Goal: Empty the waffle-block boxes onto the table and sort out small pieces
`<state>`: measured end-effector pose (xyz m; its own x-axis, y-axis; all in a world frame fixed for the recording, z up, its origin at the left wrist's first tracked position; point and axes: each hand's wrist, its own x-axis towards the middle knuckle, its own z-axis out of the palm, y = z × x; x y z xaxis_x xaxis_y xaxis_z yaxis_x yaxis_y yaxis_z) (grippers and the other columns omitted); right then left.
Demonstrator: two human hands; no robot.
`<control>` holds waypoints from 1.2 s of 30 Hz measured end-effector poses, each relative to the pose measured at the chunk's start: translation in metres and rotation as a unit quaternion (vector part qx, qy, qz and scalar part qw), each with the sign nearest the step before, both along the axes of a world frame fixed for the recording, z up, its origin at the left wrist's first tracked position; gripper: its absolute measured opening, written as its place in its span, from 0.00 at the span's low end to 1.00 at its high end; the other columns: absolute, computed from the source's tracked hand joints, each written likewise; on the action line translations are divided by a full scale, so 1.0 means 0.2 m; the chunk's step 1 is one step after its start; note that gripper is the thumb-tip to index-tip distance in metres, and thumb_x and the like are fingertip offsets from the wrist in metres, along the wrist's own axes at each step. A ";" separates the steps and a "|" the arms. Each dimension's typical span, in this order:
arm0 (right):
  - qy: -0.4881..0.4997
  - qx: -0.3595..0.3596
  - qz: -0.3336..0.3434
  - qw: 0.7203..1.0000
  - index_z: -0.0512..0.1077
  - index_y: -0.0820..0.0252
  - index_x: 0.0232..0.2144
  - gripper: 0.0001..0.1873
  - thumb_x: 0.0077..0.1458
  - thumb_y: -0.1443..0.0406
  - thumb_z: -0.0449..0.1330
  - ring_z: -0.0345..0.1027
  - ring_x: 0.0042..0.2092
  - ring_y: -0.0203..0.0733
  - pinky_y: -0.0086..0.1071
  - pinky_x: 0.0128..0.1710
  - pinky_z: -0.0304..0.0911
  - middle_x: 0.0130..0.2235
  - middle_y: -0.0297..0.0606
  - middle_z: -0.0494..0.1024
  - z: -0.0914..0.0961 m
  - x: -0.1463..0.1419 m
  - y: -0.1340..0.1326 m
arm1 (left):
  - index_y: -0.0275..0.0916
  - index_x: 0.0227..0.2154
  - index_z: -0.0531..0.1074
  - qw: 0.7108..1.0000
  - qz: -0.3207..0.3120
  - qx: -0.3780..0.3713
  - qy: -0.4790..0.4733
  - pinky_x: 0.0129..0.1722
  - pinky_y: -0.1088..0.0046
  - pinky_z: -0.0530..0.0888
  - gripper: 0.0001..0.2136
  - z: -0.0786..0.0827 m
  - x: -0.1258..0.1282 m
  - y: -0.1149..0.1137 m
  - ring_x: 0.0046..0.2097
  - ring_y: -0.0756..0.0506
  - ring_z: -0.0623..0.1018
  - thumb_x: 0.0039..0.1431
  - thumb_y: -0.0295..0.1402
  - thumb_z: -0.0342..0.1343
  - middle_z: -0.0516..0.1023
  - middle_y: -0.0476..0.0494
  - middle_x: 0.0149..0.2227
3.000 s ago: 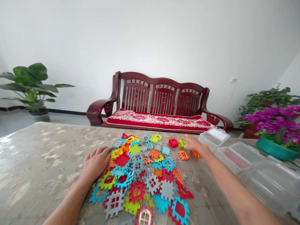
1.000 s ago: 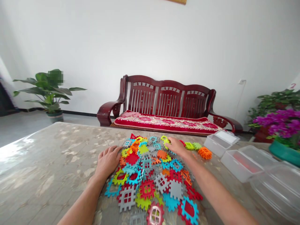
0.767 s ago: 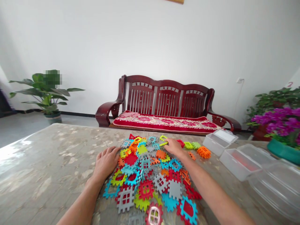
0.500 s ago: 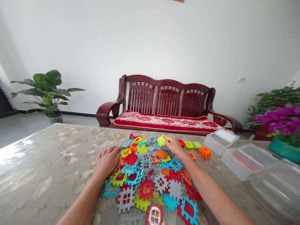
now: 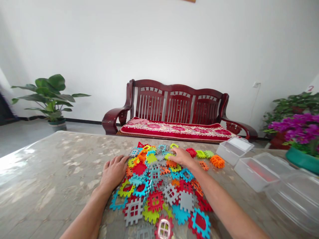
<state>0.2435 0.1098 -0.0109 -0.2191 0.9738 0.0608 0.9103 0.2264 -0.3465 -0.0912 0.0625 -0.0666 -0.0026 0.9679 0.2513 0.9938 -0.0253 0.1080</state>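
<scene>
My left hand (image 5: 116,171) rests flat on the table at the left edge of a heap of interlocking plastic tiles, fingers spread and nothing in them. At the far side of the heap, my right hand (image 5: 183,156) has its thumb and fingers at the edge of a yellow-green tile (image 5: 168,155), which it partly covers. Just beyond lies another yellow-green tile (image 5: 174,145) with an open middle. Below that hand is an orange tile (image 5: 171,163). Red, grey and blue notched tiles overlap through the heap, among them a red window tile (image 5: 155,201) and a grey tile (image 5: 186,201).
Right of the heap lie a red tile group (image 5: 191,152), yellow-green tiles (image 5: 200,154) and an orange stack (image 5: 217,161). Clear plastic boxes (image 5: 256,172) stand farther right, near purple flowers in a teal pot (image 5: 301,159). A wooden bench (image 5: 179,99) is behind the table (image 5: 62,179).
My right hand has moved slightly left and nearer with the yellow-green tile, uncovering the open-middled yellow-green tile behind. My left hand has stayed in place.
</scene>
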 end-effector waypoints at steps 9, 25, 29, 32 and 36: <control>-0.120 -0.016 0.020 0.992 0.75 0.54 0.52 0.26 0.49 0.60 0.62 0.71 0.53 0.54 0.38 0.47 0.65 0.53 0.45 0.78 0.06 -0.10 0.01 | 0.47 0.59 0.69 1.000 -0.002 -0.003 0.007 0.61 0.56 0.61 0.22 0.00 0.01 -0.01 0.63 0.41 0.67 0.68 0.33 0.39 0.70 0.42 0.62; 0.077 0.078 -0.014 0.994 0.62 0.56 0.63 0.35 0.53 0.61 0.63 0.76 0.48 0.47 0.36 0.48 0.68 0.53 0.45 0.78 0.10 0.18 -0.01 | 0.49 0.59 0.69 1.000 0.003 -0.003 0.015 0.60 0.58 0.62 0.22 0.00 0.00 0.00 0.63 0.42 0.68 0.68 0.34 0.39 0.70 0.43 0.62; 0.092 0.123 -0.088 0.984 0.63 0.58 0.62 0.34 0.54 0.62 0.62 0.75 0.50 0.47 0.37 0.50 0.68 0.53 0.47 0.78 0.09 0.55 0.04 | 0.49 0.59 0.69 1.000 0.003 -0.003 0.018 0.60 0.59 0.61 0.21 0.00 0.00 0.01 0.63 0.42 0.68 0.68 0.36 0.39 0.70 0.44 0.62; 0.017 0.098 -0.115 0.988 0.59 0.59 0.65 0.37 0.53 0.64 0.61 0.76 0.49 0.49 0.38 0.49 0.68 0.54 0.49 0.78 0.08 0.76 0.02 | 0.48 0.59 0.69 1.000 -0.001 -0.006 0.021 0.60 0.58 0.61 0.22 -0.01 -0.01 0.01 0.63 0.42 0.68 0.68 0.36 0.38 0.70 0.43 0.62; -0.083 0.069 -0.087 0.990 0.55 0.61 0.67 0.39 0.54 0.65 0.59 0.73 0.53 0.52 0.39 0.52 0.66 0.56 0.51 0.75 0.05 0.89 -0.02 | 0.48 0.59 0.69 1.000 -0.004 -0.010 0.017 0.60 0.59 0.61 0.22 -0.01 -0.01 0.01 0.63 0.42 0.68 0.68 0.36 0.39 0.70 0.43 0.62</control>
<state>0.4223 0.1066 -0.0017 -0.0660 0.9827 0.1733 0.9815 0.0952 -0.1662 -0.0935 0.0650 -0.0692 0.0133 0.9726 0.2319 0.9968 -0.0313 0.0738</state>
